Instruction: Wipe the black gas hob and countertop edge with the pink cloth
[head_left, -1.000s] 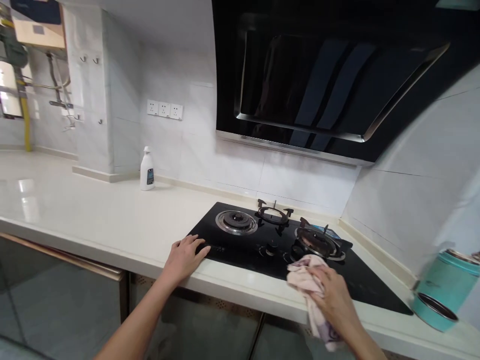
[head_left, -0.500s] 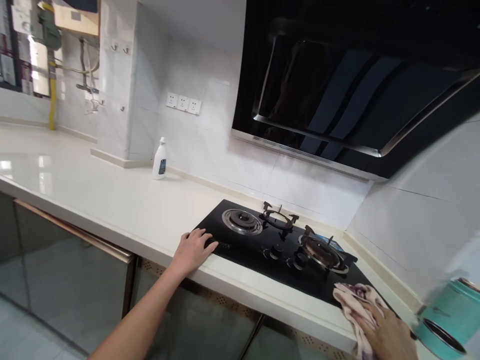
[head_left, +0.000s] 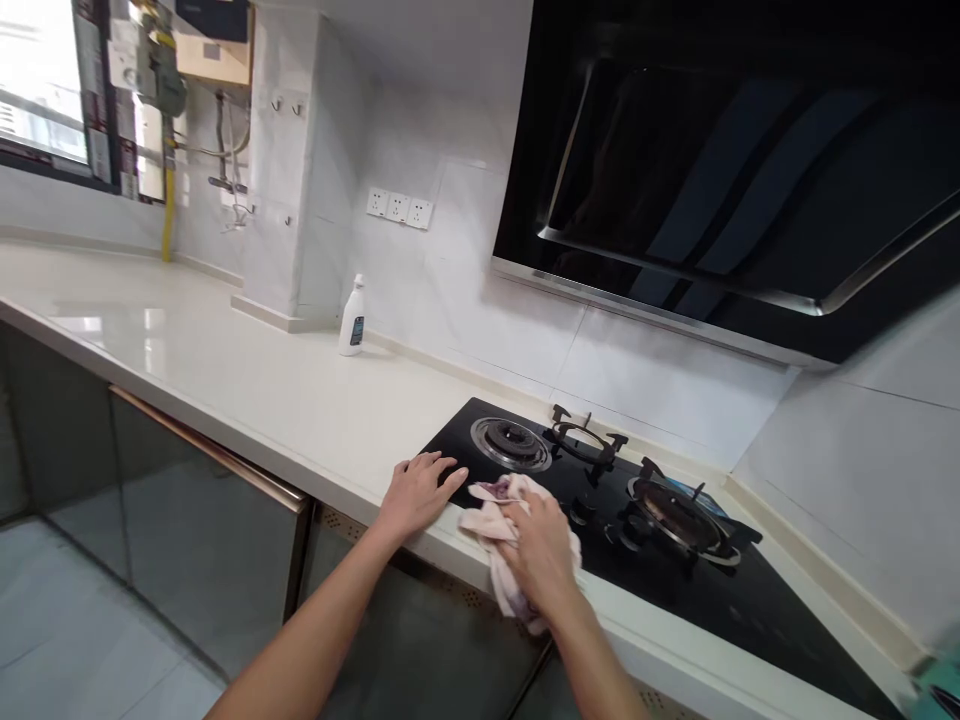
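A black gas hob [head_left: 742, 620] is set into the white countertop [head_left: 300, 400]. My right hand [head_left: 541, 548] presses a pale, purple-marked cloth [head_left: 495, 525] onto the hob's front left edge, and part of the cloth hangs over the counter's front. Just left of it, my left hand [head_left: 420, 492] rests with fingers spread at the hob's left front corner, holding nothing. Behind the hands is the left burner [head_left: 511, 443], its pan support off. That loose pan support [head_left: 589, 440] stands at the hob's back. The right burner [head_left: 682, 515] has its support on.
A white bottle [head_left: 352, 320] stands on the counter by the wall. The black range hood [head_left: 675, 180] overhangs the hob. Wall sockets [head_left: 399, 208] sit above the bottle. A turquoise container [head_left: 941, 685] shows at the lower right edge.
My right hand has slid the cloth leftward along the hob's front, from its right end to beside my left hand. My left hand stays at the corner. The view has turned slightly left.
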